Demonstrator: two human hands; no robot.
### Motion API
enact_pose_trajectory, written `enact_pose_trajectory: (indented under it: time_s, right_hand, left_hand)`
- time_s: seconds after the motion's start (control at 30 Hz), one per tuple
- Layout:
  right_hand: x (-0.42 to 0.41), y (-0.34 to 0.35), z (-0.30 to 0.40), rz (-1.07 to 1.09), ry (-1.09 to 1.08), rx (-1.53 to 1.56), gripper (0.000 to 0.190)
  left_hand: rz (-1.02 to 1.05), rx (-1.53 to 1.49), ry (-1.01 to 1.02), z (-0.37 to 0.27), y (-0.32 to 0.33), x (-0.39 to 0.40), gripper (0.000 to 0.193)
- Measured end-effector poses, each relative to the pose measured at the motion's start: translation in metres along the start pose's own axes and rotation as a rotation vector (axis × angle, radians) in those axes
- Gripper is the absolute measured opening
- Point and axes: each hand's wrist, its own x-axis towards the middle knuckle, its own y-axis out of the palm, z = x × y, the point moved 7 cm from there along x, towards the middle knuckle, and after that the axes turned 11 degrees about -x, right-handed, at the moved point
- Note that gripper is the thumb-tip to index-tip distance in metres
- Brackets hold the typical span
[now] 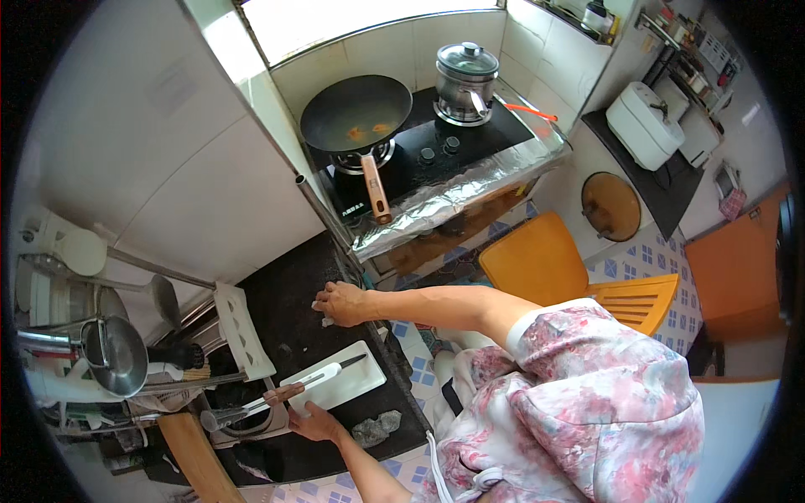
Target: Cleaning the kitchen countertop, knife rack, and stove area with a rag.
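My right hand (343,305) rests on the dark countertop (283,283), fingers bent over a small whitish piece (327,321), possibly tissue or cloth. Nearer the lower middle, my left hand (316,424) has its thumb and fingers at the near corner of a white rectangular tray (358,380). Across this tray lies a slim tool with a white handle (322,375) and a dark, pointed end. A brown handle (284,394) crosses the tray's left end, beside my left hand. Crumpled grey material (376,429) sits on the counter to the right of that hand.
On the gas stove (415,170) stand a wok (358,113) with orange-brown bits inside and a lidded steel pot (466,82). Foil (453,195) covers the stove's front edge. Utensils, including a steel ladle (116,355), crowd the left. A wooden chair (534,258) stands behind my right arm.
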Motion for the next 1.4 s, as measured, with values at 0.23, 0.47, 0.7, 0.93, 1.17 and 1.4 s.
enact_pose_trajectory:
  time_s: [0.23,0.47,0.7,0.93,1.17,1.4]
  right_hand:
    - [0.001,0.016,0.006,0.023,-0.019,-0.038,0.034]
    - [-0.01,0.026,0.012,0.035,-0.241,-0.128,0.044]
    - [-0.024,-0.002,0.023,-0.078,-0.458,0.079,0.041]
    - [0.063,0.011,-0.076,-0.245,0.12,-0.016,0.04]
    - [0.05,0.038,0.042,-0.158,-0.286,0.101,0.036]
    - [0.13,0.042,0.036,-0.038,-0.322,0.152,0.034]
  left_hand:
    - [-0.013,-0.024,-0.007,-0.004,0.0,-0.001,0.053]
    - [-0.087,-0.047,0.166,0.024,0.014,0.003,0.042]
    - [-0.107,-0.137,0.032,0.01,-0.006,0.003,0.044]
    - [-0.085,-0.124,-0.007,0.018,-0.002,0.005,0.045]
    - [-0.037,-0.122,-0.017,0.027,0.002,-0.003,0.048]
    - [-0.115,-0.169,0.033,0.032,-0.001,-0.009,0.056]
